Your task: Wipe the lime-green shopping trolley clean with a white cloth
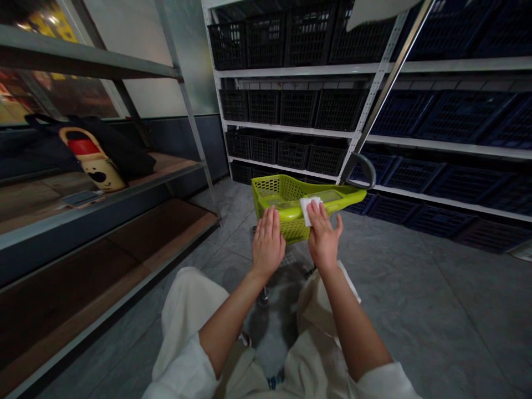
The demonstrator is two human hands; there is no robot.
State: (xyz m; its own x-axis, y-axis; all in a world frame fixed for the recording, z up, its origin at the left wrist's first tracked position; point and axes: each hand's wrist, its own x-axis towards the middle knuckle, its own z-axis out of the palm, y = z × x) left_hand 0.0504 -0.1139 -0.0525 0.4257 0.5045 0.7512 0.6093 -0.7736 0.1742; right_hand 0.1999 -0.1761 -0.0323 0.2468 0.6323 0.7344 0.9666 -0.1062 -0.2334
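A lime-green plastic basket (293, 235) with perforated walls stands before my knees, its narrow end to the right beside a dark grey loop handle (368, 170). Against its near left side lies my left hand (268, 241), fingers stretched out together and nothing visible in it. My right hand (323, 238) presses a folded white cloth or tissue (306, 209) onto the basket's near rim, fingers over it and thumb apart. A small wheel (263, 296) shows below, partly hidden by my left arm.
White racks hold several rows of black crates (297, 108) and dark blue crates (465, 116). On the left, a metal shelf (166, 180) carries a cream bottle with a red lid (97, 166), a dark bag (133, 152) and a phone-like flat object (83, 198). A metal pole (393, 77) slants at right.
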